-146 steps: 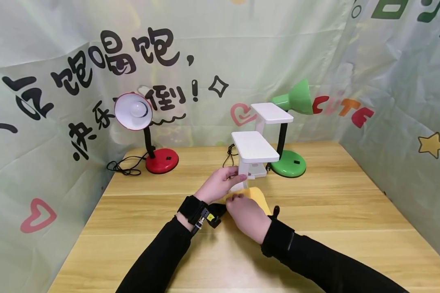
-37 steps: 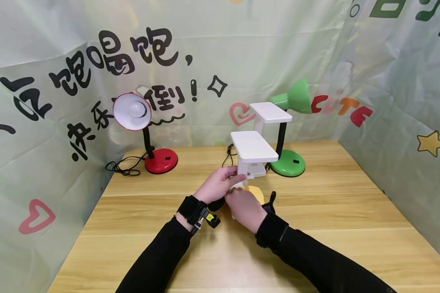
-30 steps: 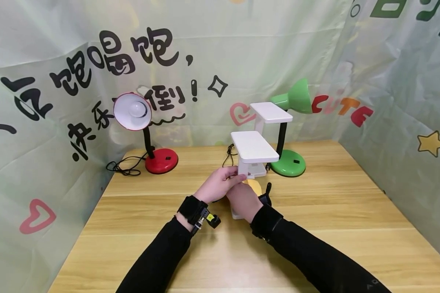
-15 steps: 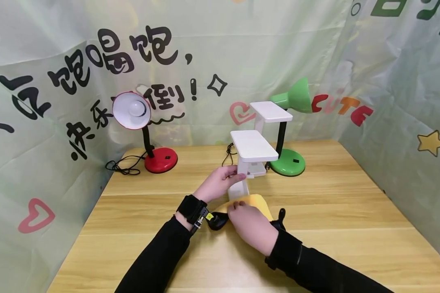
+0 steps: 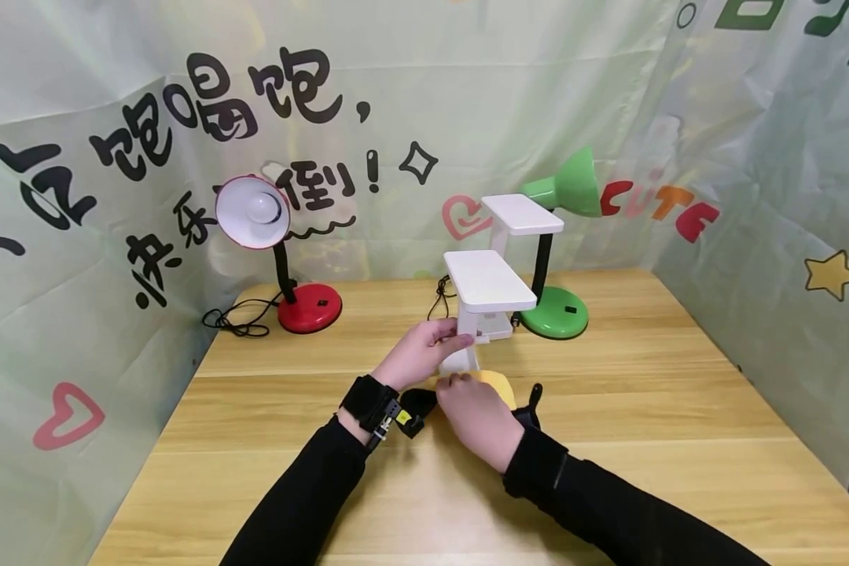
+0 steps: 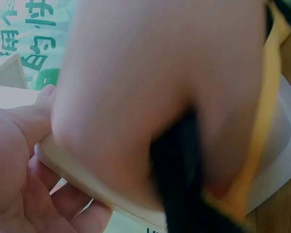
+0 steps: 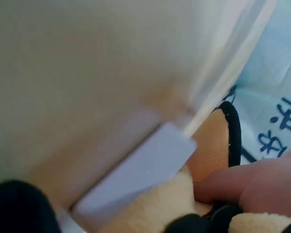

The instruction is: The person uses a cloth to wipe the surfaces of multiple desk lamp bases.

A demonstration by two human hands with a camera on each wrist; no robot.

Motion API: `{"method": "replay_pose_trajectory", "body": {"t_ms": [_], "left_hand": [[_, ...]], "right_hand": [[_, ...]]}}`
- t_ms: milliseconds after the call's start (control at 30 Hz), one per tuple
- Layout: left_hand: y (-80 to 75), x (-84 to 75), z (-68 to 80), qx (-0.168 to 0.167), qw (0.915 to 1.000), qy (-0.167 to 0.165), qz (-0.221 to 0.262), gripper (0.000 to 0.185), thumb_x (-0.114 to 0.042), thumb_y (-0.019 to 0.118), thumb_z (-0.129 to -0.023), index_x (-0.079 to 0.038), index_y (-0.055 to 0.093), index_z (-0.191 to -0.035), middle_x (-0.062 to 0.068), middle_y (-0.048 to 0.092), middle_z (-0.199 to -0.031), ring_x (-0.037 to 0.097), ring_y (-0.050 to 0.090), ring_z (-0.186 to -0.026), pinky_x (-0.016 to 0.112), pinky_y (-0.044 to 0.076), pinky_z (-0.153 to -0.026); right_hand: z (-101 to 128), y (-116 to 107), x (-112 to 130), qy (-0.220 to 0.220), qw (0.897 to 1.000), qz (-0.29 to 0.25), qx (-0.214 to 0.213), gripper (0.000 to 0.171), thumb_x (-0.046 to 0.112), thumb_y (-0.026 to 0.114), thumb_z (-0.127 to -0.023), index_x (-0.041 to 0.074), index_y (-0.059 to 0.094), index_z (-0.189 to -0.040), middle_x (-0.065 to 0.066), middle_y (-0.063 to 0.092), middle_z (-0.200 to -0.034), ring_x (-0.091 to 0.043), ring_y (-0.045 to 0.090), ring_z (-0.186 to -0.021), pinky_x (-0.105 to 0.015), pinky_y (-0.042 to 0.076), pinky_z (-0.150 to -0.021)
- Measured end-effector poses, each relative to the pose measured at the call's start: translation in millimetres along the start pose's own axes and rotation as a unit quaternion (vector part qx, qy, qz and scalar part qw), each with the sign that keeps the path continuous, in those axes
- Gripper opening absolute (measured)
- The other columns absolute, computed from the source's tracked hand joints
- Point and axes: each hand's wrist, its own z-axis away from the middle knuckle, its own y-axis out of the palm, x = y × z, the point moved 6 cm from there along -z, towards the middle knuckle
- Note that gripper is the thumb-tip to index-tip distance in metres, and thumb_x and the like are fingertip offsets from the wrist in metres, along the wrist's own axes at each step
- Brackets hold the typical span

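A small white desk lamp with a flat head stands mid-table. My left hand grips its upright stem. My right hand holds a yellow cloth pressed on the lamp's base, which it mostly hides. In the left wrist view the right hand's back fills the frame over the yellow cloth and the white base. The right wrist view shows a blurred white lamp surface, the cloth and a fingertip on it.
A second white lamp stands right behind the first. A green lamp is at the back right, and a red lamp with a coiled black cord at the back left. Printed fabric walls surround the wooden table.
My right hand has rubbed the cloth back and forth over the base: up to the stem, back toward me, now slightly forward again. The left hand has kept still on the stem.
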Motion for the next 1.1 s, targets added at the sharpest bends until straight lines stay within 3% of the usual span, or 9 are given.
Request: {"method": "replay_pose_trajectory", "body": {"t_ms": [167, 300, 400, 600, 733, 867, 1000, 1100], "left_hand": [[-0.6, -1.1, -0.3, -0.001, 1.0, 0.001, -0.01, 0.037, -0.046, 0.057, -0.101, -0.024, 0.07, -0.127, -0.012, 0.071, -0.12, 0.011, 0.067, -0.11, 0.034, 0.052, -0.097], [-0.5, -1.9, -1.2, -0.003, 0.9999, 0.003, -0.014, 0.036, -0.047, 0.057, -0.101, -0.024, 0.072, -0.124, -0.013, 0.071, -0.118, 0.007, 0.065, -0.111, 0.033, 0.051, -0.098], [-0.6, -2.2, -1.3, -0.003, 0.9999, 0.003, -0.012, 0.034, -0.048, 0.057, -0.101, -0.026, 0.072, -0.122, -0.014, 0.071, -0.119, 0.005, 0.064, -0.114, 0.033, 0.05, -0.1], [-1.0, -1.4, -0.1, -0.005, 1.0, 0.003, -0.007, 0.028, -0.046, 0.057, -0.101, -0.029, 0.071, -0.119, -0.014, 0.071, -0.114, 0.006, 0.064, -0.108, 0.032, 0.051, -0.096], [0.2, -1.8, 0.9, 0.005, 1.0, -0.003, 0.005, 0.029, -0.045, 0.057, -0.102, -0.028, 0.071, -0.121, -0.007, 0.072, -0.112, 0.013, 0.067, -0.097, 0.031, 0.054, -0.085], [0.4, -3.3, 0.4, 0.011, 0.9998, -0.007, 0.013, 0.037, -0.045, 0.056, -0.102, -0.024, 0.069, -0.129, -0.007, 0.072, -0.121, 0.012, 0.067, -0.104, 0.033, 0.053, -0.09], [-0.9, -3.2, -0.2, 0.007, 0.9999, -0.007, 0.007, 0.039, -0.046, 0.056, -0.102, -0.023, 0.067, -0.132, -0.011, 0.07, -0.127, 0.007, 0.063, -0.12, 0.037, 0.05, -0.103], [-0.9, -2.1, -0.1, 0.005, 1.0, -0.007, 0.005, 0.039, -0.045, 0.056, -0.102, -0.023, 0.067, -0.132, -0.011, 0.07, -0.128, 0.009, 0.063, -0.123, 0.039, 0.05, -0.105]], "right_hand": [[-29, 20, -16, -0.001, 1.0, 0.006, -0.007, 0.004, 0.004, 0.073, -0.086, 0.004, 0.069, -0.088, -0.008, 0.068, -0.082, -0.024, 0.067, -0.074, -0.036, 0.056, -0.059], [-39, 30, -23, -0.008, 0.999, 0.028, -0.021, 0.007, 0.005, 0.068, -0.094, 0.002, 0.073, -0.097, -0.011, 0.072, -0.097, -0.024, 0.067, -0.094, -0.036, 0.058, -0.08], [-42, 33, -25, -0.014, 0.998, 0.048, -0.025, 0.01, 0.007, 0.068, -0.094, 0.001, 0.074, -0.1, -0.01, 0.073, -0.1, -0.023, 0.066, -0.1, -0.034, 0.055, -0.09], [-39, 32, -23, -0.031, 0.995, 0.097, -0.023, 0.011, 0.009, 0.068, -0.095, 0.002, 0.072, -0.101, -0.009, 0.073, -0.099, -0.021, 0.065, -0.099, -0.029, 0.057, -0.085], [-29, 22, -17, -0.044, 0.992, 0.115, -0.017, 0.007, 0.008, 0.072, -0.092, 0.005, 0.069, -0.097, -0.005, 0.069, -0.088, -0.016, 0.064, -0.086, -0.026, 0.057, -0.07], [-13, 10, -10, -0.039, 0.996, 0.078, -0.013, 0.013, 0.013, 0.077, -0.086, 0.007, 0.069, -0.094, -0.004, 0.066, -0.08, -0.017, 0.064, -0.075, -0.026, 0.053, -0.055], [8, -3, -3, -0.035, 0.998, 0.042, -0.005, 0.021, 0.02, 0.079, -0.087, 0.006, 0.07, -0.099, -0.006, 0.07, -0.089, -0.019, 0.067, -0.081, -0.025, 0.053, -0.05], [22, -14, -1, -0.043, 0.999, 0.016, 0.009, 0.016, 0.018, 0.077, -0.088, 0.007, 0.068, -0.095, -0.004, 0.069, -0.087, -0.016, 0.066, -0.074, -0.025, 0.052, -0.048]]}}
